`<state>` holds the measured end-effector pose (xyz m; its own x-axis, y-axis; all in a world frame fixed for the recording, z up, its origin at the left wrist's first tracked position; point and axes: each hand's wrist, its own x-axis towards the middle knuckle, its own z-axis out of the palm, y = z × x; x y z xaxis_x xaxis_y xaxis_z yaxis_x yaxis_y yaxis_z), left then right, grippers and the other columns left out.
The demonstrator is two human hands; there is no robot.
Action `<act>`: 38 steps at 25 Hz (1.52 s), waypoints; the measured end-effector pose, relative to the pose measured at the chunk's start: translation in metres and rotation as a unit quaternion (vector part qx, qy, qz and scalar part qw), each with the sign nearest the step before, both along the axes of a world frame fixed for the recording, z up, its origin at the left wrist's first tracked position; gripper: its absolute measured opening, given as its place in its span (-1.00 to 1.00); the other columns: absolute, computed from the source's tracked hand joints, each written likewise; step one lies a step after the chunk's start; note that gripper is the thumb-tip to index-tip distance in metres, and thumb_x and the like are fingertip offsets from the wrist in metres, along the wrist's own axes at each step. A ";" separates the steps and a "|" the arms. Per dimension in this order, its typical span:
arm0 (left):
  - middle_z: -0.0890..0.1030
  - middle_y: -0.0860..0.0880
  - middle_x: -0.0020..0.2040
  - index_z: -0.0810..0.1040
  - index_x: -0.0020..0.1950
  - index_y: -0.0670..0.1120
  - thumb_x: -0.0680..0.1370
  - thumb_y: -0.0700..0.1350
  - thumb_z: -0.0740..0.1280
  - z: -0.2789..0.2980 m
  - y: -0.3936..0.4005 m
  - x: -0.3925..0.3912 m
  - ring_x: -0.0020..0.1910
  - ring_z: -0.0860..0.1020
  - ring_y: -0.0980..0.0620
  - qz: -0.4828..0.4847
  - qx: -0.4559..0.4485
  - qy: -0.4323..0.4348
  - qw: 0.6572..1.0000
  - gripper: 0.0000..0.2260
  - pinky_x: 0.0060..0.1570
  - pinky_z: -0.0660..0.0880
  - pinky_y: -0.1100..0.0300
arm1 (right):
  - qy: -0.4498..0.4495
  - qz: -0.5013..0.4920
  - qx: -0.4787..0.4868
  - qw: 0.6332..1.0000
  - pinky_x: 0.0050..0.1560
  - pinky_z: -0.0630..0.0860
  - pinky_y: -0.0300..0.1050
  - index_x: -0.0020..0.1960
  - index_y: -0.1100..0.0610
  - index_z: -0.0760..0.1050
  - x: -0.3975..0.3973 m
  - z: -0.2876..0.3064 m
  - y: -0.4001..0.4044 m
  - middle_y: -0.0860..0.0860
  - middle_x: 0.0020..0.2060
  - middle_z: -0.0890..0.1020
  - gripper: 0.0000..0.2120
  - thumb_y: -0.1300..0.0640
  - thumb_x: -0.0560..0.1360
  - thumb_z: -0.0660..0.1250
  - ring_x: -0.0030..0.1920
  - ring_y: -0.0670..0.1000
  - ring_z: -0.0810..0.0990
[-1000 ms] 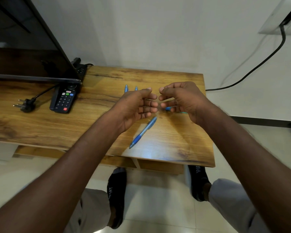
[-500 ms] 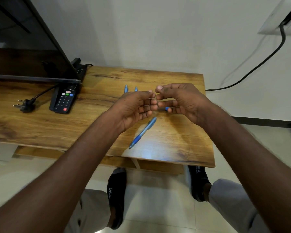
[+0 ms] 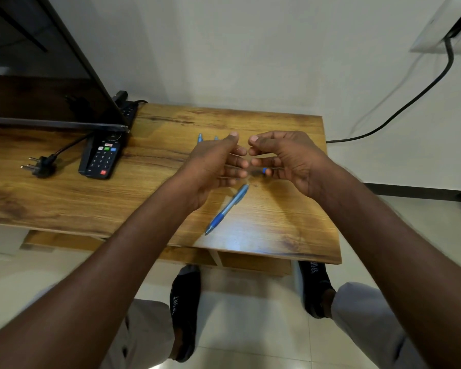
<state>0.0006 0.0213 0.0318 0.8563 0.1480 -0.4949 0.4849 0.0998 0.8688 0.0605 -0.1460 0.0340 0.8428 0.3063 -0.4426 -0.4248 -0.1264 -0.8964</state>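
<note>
Looking down from the head view, both hands hang over the wooden table (image 3: pixel 277 222), toward its 3 o'clock end. The left hand (image 3: pixel 213 166) and the right hand (image 3: pixel 285 158) face each other. Their fingers are curled and the fingertips almost meet.

The right hand pinches a small pen part (image 3: pixel 264 170) with a blue end in its lower fingers. Most of that part is hidden and blurry. I cannot tell if the left hand has hold of it too, because its bent fingers cover what is inside.

A whole blue pen (image 3: pixel 228 209) lies flat on the table at 6 o'clock from the hands. Its tip points to 7 o'clock, and no hand touches it. Two more pen tips (image 3: pixel 200 137) peek out at 11 o'clock from the left hand. A remote control (image 3: pixel 101 158) and a plug (image 3: pixel 39 167) lie well apart at 9 o'clock.

The pen part looks very light, thin, hard and smooth, so I think it could slip out or roll away. A soft fingertip pinch near each end should hold it best. The whole pen is likely easiest to take by its dark blue grip near the tip.
</note>
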 end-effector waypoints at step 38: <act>0.74 -0.17 -0.15 0.64 -0.01 -0.23 0.53 -0.13 0.56 0.000 0.001 -0.008 -0.24 0.67 -0.05 -0.129 0.239 -0.104 0.957 -0.80 -0.21 0.62 0.10 | 0.060 -0.060 0.189 0.978 -0.13 0.63 -0.22 0.05 0.18 0.65 0.006 0.003 -0.005 0.12 0.01 0.78 -0.92 0.23 0.56 0.48 0.07 0.08 0.78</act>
<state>-0.0073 0.0221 0.0319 0.9677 0.0843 -0.2376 0.2503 -0.4334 0.8657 0.0663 -0.1506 0.0374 0.8316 0.3695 -0.4146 -0.5211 0.2609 -0.8127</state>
